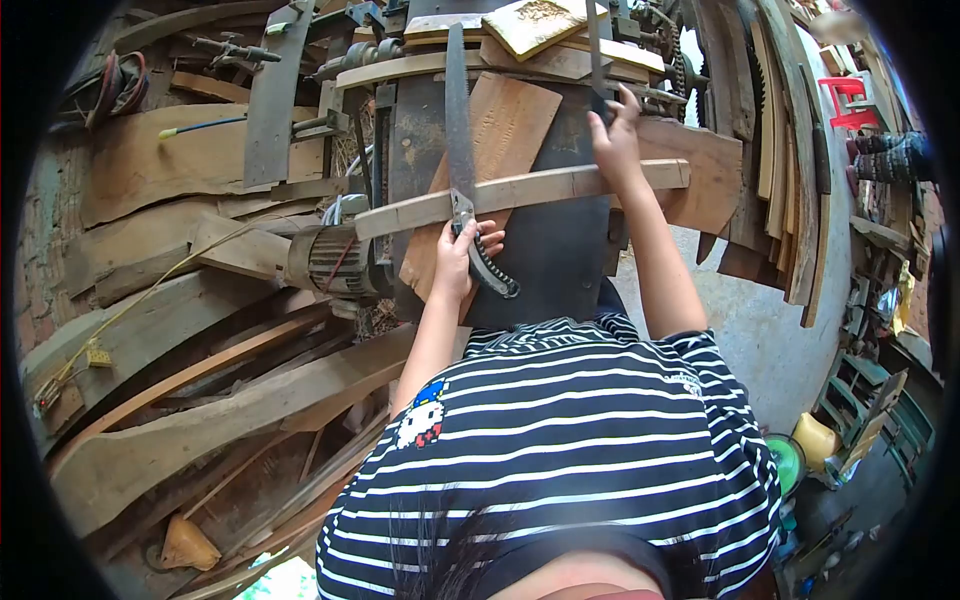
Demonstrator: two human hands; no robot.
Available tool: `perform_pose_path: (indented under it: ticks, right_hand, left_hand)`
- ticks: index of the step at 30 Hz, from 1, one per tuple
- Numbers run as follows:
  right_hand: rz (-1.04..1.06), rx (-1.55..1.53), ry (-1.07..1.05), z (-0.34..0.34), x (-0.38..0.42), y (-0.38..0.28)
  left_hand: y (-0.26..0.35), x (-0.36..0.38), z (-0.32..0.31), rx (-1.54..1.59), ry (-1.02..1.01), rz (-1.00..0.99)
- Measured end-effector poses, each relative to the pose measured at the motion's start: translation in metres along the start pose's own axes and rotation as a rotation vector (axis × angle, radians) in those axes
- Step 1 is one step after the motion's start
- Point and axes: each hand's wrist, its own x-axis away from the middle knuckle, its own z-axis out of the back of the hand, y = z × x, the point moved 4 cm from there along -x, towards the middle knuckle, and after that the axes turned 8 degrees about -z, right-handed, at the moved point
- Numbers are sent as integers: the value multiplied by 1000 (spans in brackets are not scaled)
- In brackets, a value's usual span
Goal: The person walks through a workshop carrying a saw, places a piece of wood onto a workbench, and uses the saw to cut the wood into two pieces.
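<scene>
My left hand (457, 262) grips a folding saw (480, 265) by its black curved handle, near the pivot. Its grey blade (457, 110) points away from me and overlaps a long wooden strip (540, 187) lying crosswise. Under the strip, a reddish-brown board (508, 115) lies at a slant on the dark bench top (560, 245). Farther right, my right hand (617, 140) is closed around the dark near end of a long, narrow metal blade (594, 45), which points away from me. The right wrist passes over the strip's right part.
A light wooden piece (535, 28) with sawdust lies at the bench's far end. On the left are an electric motor (335, 262) and stacked curved planks (230, 400). Tall boards (790, 150) stand at the right, with a red stool (848, 103) beyond.
</scene>
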Motion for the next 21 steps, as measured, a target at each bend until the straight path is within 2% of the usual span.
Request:
perform_pose_path:
  ticks: [1, 3, 4, 7, 9, 13, 15, 16, 17, 19, 21]
  right_hand:
    - [34, -9, -34, -7, 1, -4]
    - [205, 160, 50, -14, 9, -13]
    - [206, 160, 48, -16, 15, -12]
    - [-16, -89, -82, -18, 52, -4]
    - [-68, -129, -153, -17, 92, -7]
    - [-234, -146, -527, -18, 183, -20]
    - [-199, -39, -666, -16, 206, -33]
    - [-147, -18, -695, -16, 208, -39]
    - [6, -1, -685, -13, 206, -48]
    - [110, 208, -645, -10, 200, -60]
    - [94, 119, -404, -6, 189, -44]
  left_hand:
    - [-1, 0, -1, 2, -1, 2]
    - [-1, -2, -2, -22, 13, -12]
    - [-2, -2, -1, -28, 9, -18]
    - [-2, -3, -1, -58, -11, -36]
    - [-1, -2, 0, -39, -33, -34]
    - [-6, -2, 5, 41, -165, -61]
    - [-7, 4, -3, -38, -224, -101]
    - [-11, 6, -10, -207, -279, -205]
    - [-15, 9, -18, -376, -334, -310]
    - [-24, 15, -40, -346, -430, -351]
    - [-35, 17, -54, -466, -462, -272]
